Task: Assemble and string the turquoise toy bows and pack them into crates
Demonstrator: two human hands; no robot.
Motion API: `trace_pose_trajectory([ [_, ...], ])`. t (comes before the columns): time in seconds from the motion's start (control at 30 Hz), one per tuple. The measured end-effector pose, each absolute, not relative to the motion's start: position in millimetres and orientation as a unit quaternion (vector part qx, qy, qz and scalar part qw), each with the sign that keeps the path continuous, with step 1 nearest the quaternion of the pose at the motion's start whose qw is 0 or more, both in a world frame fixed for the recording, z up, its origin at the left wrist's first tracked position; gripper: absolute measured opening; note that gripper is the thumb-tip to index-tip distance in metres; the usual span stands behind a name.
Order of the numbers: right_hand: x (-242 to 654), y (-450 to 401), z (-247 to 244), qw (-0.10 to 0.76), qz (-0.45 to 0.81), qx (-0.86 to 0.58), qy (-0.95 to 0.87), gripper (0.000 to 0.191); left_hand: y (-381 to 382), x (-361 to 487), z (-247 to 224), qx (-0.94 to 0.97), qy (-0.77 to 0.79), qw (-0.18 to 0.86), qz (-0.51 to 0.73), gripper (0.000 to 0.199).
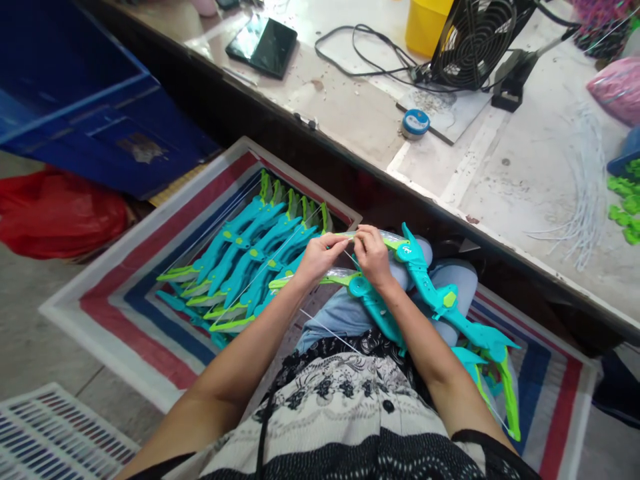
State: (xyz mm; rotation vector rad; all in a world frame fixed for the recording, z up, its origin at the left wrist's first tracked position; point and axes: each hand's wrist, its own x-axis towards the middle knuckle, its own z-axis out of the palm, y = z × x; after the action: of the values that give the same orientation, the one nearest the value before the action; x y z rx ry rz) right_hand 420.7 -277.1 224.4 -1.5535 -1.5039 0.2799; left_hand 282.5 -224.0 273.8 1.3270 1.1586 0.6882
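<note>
At left, a striped tray point(145, 343) bears a row of teal-and-green bows point(235, 260). Near mid-frame, the left hand point(320, 257) has thumb and forefinger pinched at the green tip end of the held bow point(427, 290); whether they grip string or plastic is too small to tell. Just right of it, the right hand point(371, 253) curls its fingers around that same green limb. The held bow slants across the lap to the lower right, beside a second bow point(373, 303). It looks light, smooth and stiff in its thick teal middle, the surest hold; the slim limbs probably flex, so gripping near the tip suits fine work. White strands point(585, 200) lie at far right.
</note>
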Motion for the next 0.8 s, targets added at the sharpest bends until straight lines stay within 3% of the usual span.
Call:
trace_pose_trajectory([
  [0.1, 456, -312, 235, 0.444, 0.058, -0.662, -0.601, 0.019, -224, 250, 296, 0.600, 0.522, 0.506, 0.334, 0.035],
  [0.2, 498, -374, 236, 0.356, 0.007, -0.738, -0.574, 0.028, -235, 196, 310, 0.554, 0.637, 0.350, 0.407, 0.028],
  [0.3, 520, -435, 227, 0.241, 0.011, -0.789, -0.565, 0.052, -271, 158, 300, 0.592, 0.675, 0.337, 0.284, 0.026],
  [0.37, 521, -460, 220, 0.190, 0.026, -0.806, -0.560, 0.061, -305, 159, 281, 0.705, 0.566, 0.396, 0.162, 0.024],
  [0.43, 518, -467, 216, 0.167, 0.046, -0.818, -0.549, 0.058, -334, 182, 259, 0.816, 0.387, 0.408, 0.131, 0.025],
  [0.53, 523, -457, 221, 0.175, 0.123, -0.820, -0.532, 0.055, -354, 238, 229, 0.926, 0.187, 0.294, 0.146, 0.038],
  [0.63, 547, -439, 238, 0.193, 0.273, -0.791, -0.512, 0.055, -347, 290, 216, 0.973, 0.076, 0.195, 0.098, 0.037],
  [0.8, 595, -416, 262, 0.176, 0.524, -0.682, -0.479, 0.051, -324, 345, 241, 0.986, -0.013, 0.154, -0.064, 0.031],
])
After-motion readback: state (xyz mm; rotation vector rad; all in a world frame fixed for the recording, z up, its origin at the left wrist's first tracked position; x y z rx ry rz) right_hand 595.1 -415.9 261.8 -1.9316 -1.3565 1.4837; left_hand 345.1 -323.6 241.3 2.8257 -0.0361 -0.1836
